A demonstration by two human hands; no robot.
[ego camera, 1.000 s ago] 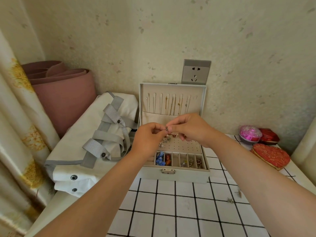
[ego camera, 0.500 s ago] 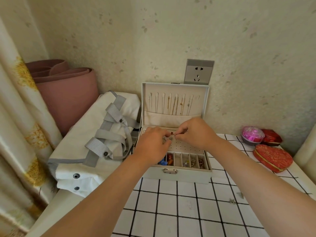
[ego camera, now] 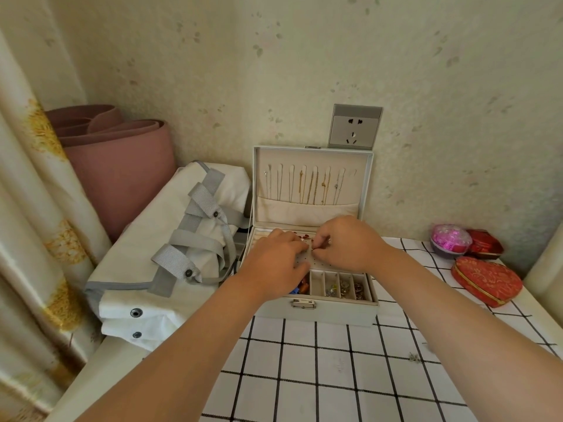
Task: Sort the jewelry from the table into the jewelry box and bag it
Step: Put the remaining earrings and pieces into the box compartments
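Observation:
The pale jewelry box (ego camera: 316, 312) stands open against the wall, with several necklaces (ego camera: 310, 187) hanging in its raised lid. Its front compartments hold rings and beads. Both hands are low over the perforated earring panel (ego camera: 303, 264). My left hand (ego camera: 274, 263) and my right hand (ego camera: 347, 243) meet fingertip to fingertip and pinch a small earring (ego camera: 313, 247) at the panel. The earring is mostly hidden by the fingers. A tiny piece of jewelry (ego camera: 413, 357) lies on the checked tablecloth at the right.
A white bag with grey straps (ego camera: 170, 254) lies left of the box. A rolled pink mat (ego camera: 122, 166) leans behind it, next to a curtain. A red heart-shaped box (ego camera: 486, 281), a pink ball box (ego camera: 449, 240) and a red box (ego camera: 484, 243) sit at right.
Both hands have lowered from above the box down onto the earring panel, still pinching the small earring between them.

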